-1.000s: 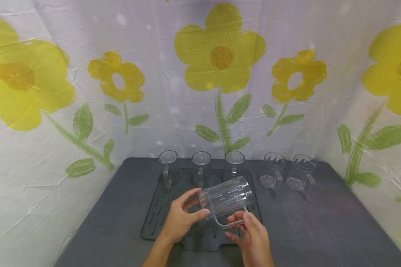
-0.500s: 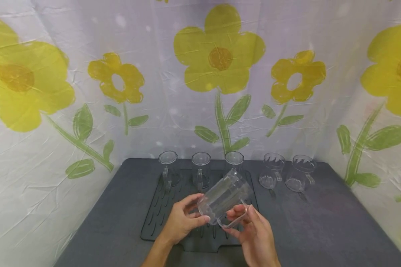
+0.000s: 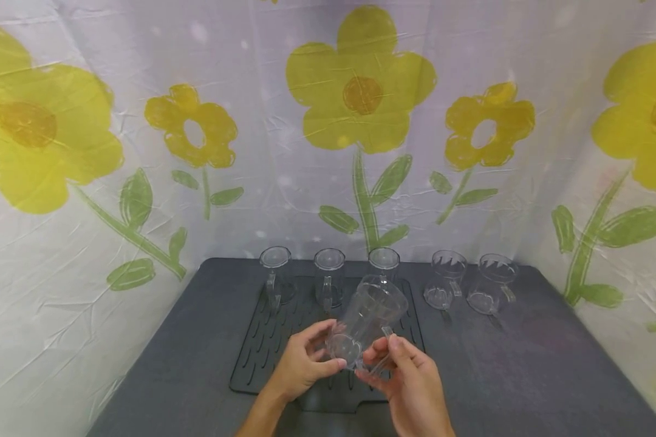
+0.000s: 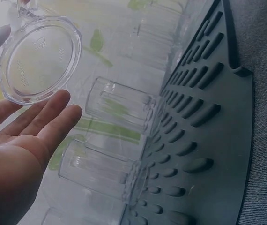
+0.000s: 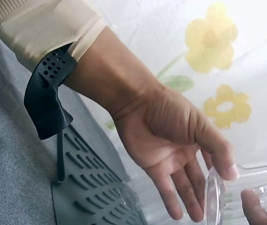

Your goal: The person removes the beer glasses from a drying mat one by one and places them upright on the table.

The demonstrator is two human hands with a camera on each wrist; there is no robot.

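A clear glass-like mug [image 3: 363, 312] is held tilted above the black drying mat [image 3: 251, 364], its mouth toward the upper right and base toward the lower left. My left hand [image 3: 303, 358] grips the base end between thumb and fingers. Opposite it, my right hand [image 3: 410, 370] grips the handle. In the left wrist view the mug's round base [image 4: 42, 61] faces the camera, with my left hand [image 4: 21, 150] below it. The right wrist view has my left hand [image 5: 171, 131] with its thumb on the base's edge, beside fingertips [image 5: 255, 208] of my right hand.
On the mat's far side stand a left mug [image 3: 276, 279], a middle mug [image 3: 329, 279] and a right mug [image 3: 384, 261], seemingly upside down. Two more mugs, one nearer [image 3: 443, 279] and one farther right [image 3: 492, 282], stand upright on the dark table [image 3: 525, 364]. A flowered curtain [image 3: 273, 200] hangs behind.
The held mug has swung from nearly level to a steeper tilt, its mouth now higher and more visible. My right hand has turned with the handle; the left stays about in place.
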